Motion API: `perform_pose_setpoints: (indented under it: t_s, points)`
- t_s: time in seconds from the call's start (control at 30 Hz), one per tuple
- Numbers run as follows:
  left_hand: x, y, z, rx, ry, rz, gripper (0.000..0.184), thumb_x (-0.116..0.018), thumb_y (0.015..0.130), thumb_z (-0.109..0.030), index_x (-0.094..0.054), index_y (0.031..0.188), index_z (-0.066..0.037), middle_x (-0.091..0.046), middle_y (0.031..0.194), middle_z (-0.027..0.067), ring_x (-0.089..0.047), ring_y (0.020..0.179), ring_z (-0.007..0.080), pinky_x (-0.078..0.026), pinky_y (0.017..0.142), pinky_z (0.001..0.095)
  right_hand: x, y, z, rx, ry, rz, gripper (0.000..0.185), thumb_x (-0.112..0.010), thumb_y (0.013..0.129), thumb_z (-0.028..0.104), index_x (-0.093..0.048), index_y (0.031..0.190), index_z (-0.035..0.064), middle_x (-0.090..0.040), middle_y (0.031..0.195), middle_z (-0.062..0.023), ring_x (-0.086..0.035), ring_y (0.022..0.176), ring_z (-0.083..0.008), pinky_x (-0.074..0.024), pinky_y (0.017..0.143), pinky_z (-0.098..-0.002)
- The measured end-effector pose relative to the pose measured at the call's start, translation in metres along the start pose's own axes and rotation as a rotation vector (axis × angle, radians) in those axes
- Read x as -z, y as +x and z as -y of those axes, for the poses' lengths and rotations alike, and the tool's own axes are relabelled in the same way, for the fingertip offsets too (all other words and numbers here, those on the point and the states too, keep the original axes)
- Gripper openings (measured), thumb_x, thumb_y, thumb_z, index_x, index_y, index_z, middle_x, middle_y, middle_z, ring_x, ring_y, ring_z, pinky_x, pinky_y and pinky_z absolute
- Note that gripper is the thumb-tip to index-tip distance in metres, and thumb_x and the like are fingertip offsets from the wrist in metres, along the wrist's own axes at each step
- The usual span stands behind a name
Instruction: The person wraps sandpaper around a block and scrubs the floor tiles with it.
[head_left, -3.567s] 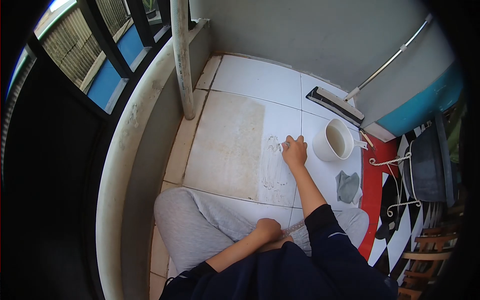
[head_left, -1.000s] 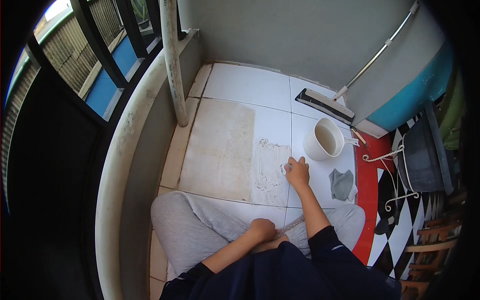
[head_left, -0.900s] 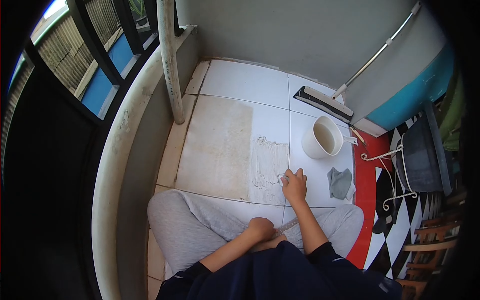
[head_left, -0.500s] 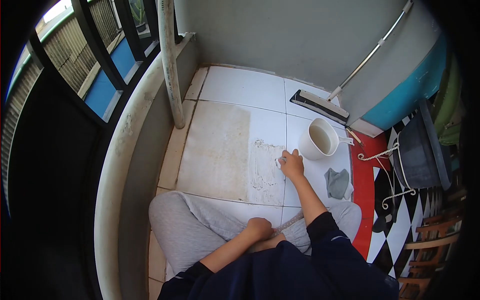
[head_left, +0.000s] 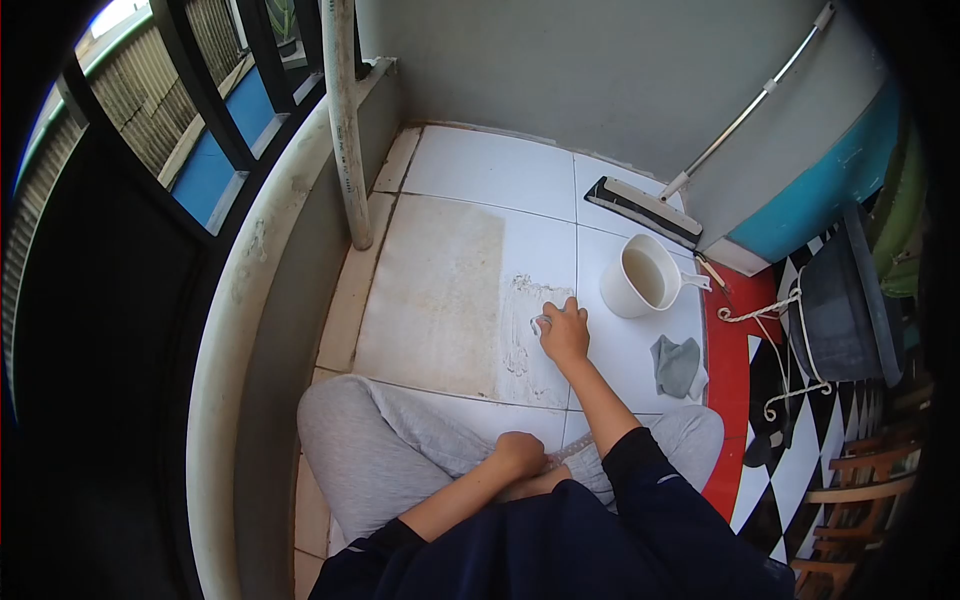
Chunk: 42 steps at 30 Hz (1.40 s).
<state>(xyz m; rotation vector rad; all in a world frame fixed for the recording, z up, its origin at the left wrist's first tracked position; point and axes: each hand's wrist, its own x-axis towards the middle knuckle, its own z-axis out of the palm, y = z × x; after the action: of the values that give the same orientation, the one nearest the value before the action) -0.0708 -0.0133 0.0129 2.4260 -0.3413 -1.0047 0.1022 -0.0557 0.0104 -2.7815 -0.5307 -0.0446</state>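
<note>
My right hand [head_left: 565,333] is closed around a small white and light-blue thing [head_left: 541,325], mostly hidden by my fingers, and presses it to the floor tile. Under and beside it lies a smeared, wet patch with grey dirt streaks [head_left: 518,335]. To its left, the same tile carries a dull beige stained area [head_left: 430,295]. My left hand [head_left: 520,455] is closed in my lap near the trouser cuff; whether its fingers hold anything is hidden. A white dipper [head_left: 622,290] with cloudy water stands right of my right hand, and a grey-green cloth [head_left: 677,367] lies below the dipper.
A floor squeegee [head_left: 642,210] leans against the grey wall [head_left: 500,70]. On the left, a white pipe [head_left: 346,140] rises beside the low wall and black railing [head_left: 200,85]. A dark plant pot [head_left: 840,310] in a twisted metal stand is at the right, beyond the red border [head_left: 728,400].
My right hand has moved a little left across the smeared patch, with the small thing still in it. My left hand stays in place. The camera view has shifted slightly.
</note>
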Motion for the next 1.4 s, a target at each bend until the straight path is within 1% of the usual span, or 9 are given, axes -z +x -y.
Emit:
perform_pose_setpoints:
  t_s: [0.3,0.77,0.87,0.93,1.03,1.17,1.3,1.37,1.4]
  points:
    - [0.000,0.004,-0.003,0.014,0.001,0.012,0.046,-0.043,0.087,-0.044,-0.067,0.089,-0.005,-0.065,0.092,0.0137,-0.063,0.086,0.0279,-0.048,0.073,0.0377,0.009,-0.083,0.011,0.224,0.086,0.151,0.010,-0.063,0.073,0.017,-0.059,0.080,0.0122,-0.043,0.090,-0.0135,-0.044,0.082,-0.0325,-0.0444,0.066,-0.0422]
    - [0.007,-0.002,0.009,-0.061,-0.071,0.003,0.054,-0.034,0.089,-0.044,-0.064,0.089,0.001,-0.061,0.094,0.0211,-0.058,0.090,0.0346,-0.044,0.080,0.0415,0.003,-0.050,-0.001,0.212,0.095,0.177,0.011,-0.063,0.076,0.020,-0.059,0.083,0.0137,-0.045,0.093,-0.0141,-0.046,0.085,-0.0321,-0.0445,0.069,-0.0410]
    - [0.010,-0.004,0.008,-0.049,-0.063,0.018,0.054,-0.034,0.088,-0.045,-0.064,0.090,0.000,-0.061,0.095,0.0201,-0.058,0.090,0.0349,-0.044,0.080,0.0417,0.003,-0.053,-0.040,0.118,0.355,0.289,0.010,-0.059,0.081,0.022,-0.057,0.084,0.0130,-0.049,0.088,-0.0111,-0.051,0.077,-0.0255,-0.0444,0.059,-0.0352]
    - [0.011,-0.004,0.009,-0.039,-0.068,0.012,0.055,-0.034,0.088,-0.046,-0.064,0.090,0.000,-0.061,0.095,0.0197,-0.058,0.090,0.0350,-0.044,0.079,0.0419,0.017,-0.052,-0.055,-0.499,1.022,0.529,0.013,-0.051,0.088,0.026,-0.053,0.091,0.0132,-0.052,0.084,-0.0067,-0.052,0.068,-0.0176,-0.0405,0.048,-0.0286]
    - [0.010,-0.002,0.011,-0.060,-0.073,-0.006,0.055,-0.033,0.088,-0.047,-0.064,0.091,-0.001,-0.061,0.094,0.0197,-0.058,0.090,0.0352,-0.043,0.079,0.0422,0.024,-0.058,-0.077,-0.624,1.545,0.488,0.016,-0.045,0.092,0.028,-0.049,0.097,0.0136,-0.054,0.085,-0.0033,-0.052,0.067,-0.0130,-0.0370,0.042,-0.0259]
    - [0.009,0.002,0.010,-0.018,-0.074,0.013,0.055,-0.035,0.088,-0.048,-0.065,0.093,-0.002,-0.061,0.098,0.0189,-0.057,0.093,0.0338,-0.043,0.081,0.0415,0.023,-0.060,-0.077,-0.734,1.712,0.405,0.017,-0.047,0.088,0.019,-0.048,0.103,0.0118,-0.053,0.088,-0.0057,-0.053,0.072,-0.0168,-0.0421,0.049,-0.0279]
    - [0.005,0.002,0.014,-0.015,-0.094,-0.023,0.056,-0.034,0.088,-0.048,-0.065,0.092,-0.002,-0.062,0.096,0.0184,-0.058,0.092,0.0339,-0.043,0.081,0.0412,-0.001,-0.056,-0.063,-0.597,1.458,0.258,0.024,-0.052,0.082,0.014,-0.052,0.105,0.0109,-0.051,0.091,-0.0081,-0.053,0.078,-0.0216,-0.0460,0.060,-0.0312]
    - [0.005,0.004,0.014,-0.011,-0.078,-0.015,0.055,-0.034,0.088,-0.048,-0.065,0.092,-0.002,-0.062,0.095,0.0182,-0.058,0.091,0.0338,-0.044,0.081,0.0412,-0.019,-0.051,-0.060,-0.110,0.614,-0.059,0.027,-0.058,0.077,0.011,-0.056,0.104,0.0096,-0.049,0.095,-0.0110,-0.052,0.088,-0.0262,-0.0453,0.073,-0.0331]
    - [0.004,0.006,0.014,-0.009,-0.067,-0.011,0.055,-0.033,0.088,-0.047,-0.065,0.091,-0.002,-0.062,0.094,0.0179,-0.058,0.091,0.0337,-0.044,0.080,0.0412,-0.019,-0.048,-0.052,-0.091,0.654,-0.072,0.028,-0.061,0.074,0.008,-0.058,0.102,0.0073,-0.046,0.098,-0.0145,-0.049,0.094,-0.0303,-0.0419,0.082,-0.0345]
